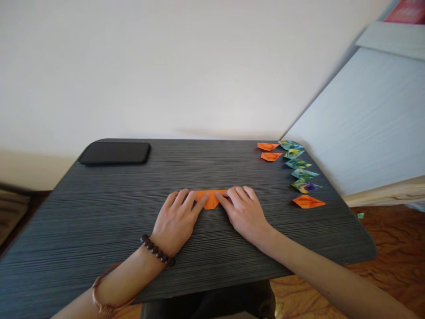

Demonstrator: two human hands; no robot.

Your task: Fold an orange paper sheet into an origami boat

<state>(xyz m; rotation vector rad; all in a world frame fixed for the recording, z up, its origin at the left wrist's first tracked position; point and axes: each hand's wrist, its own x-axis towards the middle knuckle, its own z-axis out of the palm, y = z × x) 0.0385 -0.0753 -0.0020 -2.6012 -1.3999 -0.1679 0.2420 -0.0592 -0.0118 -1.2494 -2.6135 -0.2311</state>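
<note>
A folded piece of orange paper lies on the dark table in front of me, with a straight far edge and slanting sides. My left hand grips its left end, thumb on top and the other fingers curled at the edge. At the right end, my right hand holds it the same way, thumb pressed on the paper. Both thumbs point toward its middle. The fingertips beneath the paper's ends are partly hidden.
Folded orange paper boats and several patterned paper boats line the right side of the table. A black phone lies at the back left. A white wall rises behind, and a pale panel stands at right.
</note>
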